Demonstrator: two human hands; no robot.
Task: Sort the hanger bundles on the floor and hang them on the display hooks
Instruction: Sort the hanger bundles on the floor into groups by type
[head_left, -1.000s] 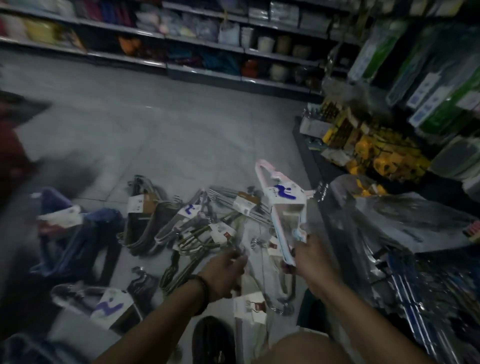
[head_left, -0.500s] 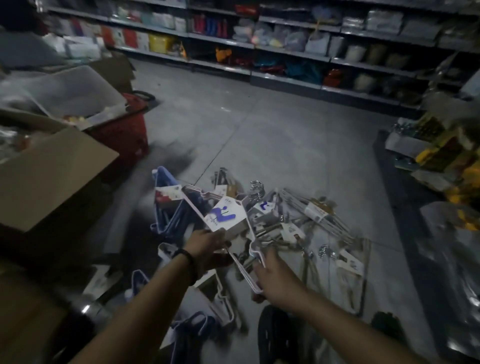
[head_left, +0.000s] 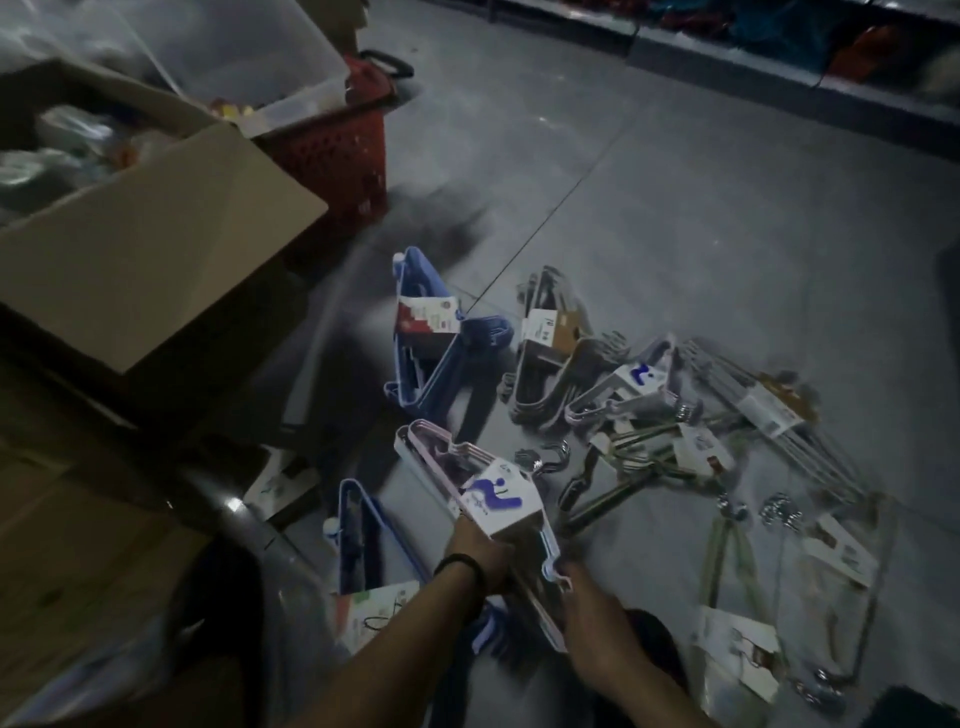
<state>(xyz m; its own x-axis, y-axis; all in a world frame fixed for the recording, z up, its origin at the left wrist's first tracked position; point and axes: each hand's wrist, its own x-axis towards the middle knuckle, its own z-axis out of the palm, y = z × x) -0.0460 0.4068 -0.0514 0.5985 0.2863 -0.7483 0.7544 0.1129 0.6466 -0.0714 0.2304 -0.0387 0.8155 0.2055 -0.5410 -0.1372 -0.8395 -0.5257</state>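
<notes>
A pink and white hanger bundle (head_left: 467, 473) with a white card bearing a blue mark is held low over the floor. My left hand (head_left: 480, 551) grips it under the card and my right hand (head_left: 597, 618) holds its lower end. Other bundles lie spread on the grey floor: a blue one (head_left: 431, 338) with a red and white card, a grey-brown one (head_left: 550, 353), a grey one (head_left: 634, 384) with a blue-marked card, a green one (head_left: 639, 467) and wire ones (head_left: 769, 415). Another blue bundle (head_left: 358, 540) lies by my left forearm.
An open cardboard box (head_left: 156, 244) stands at the left, with a red basket (head_left: 337, 150) holding a clear plastic tub (head_left: 244, 47) behind it. A dark grey bin edge (head_left: 249, 561) is at the lower left. Store shelving (head_left: 779, 47) runs along the back.
The view swung from the right-hand display to the left and downward. Both hands carried the pink bundle from near the right shelf across to low over the floor by the blue bundles.
</notes>
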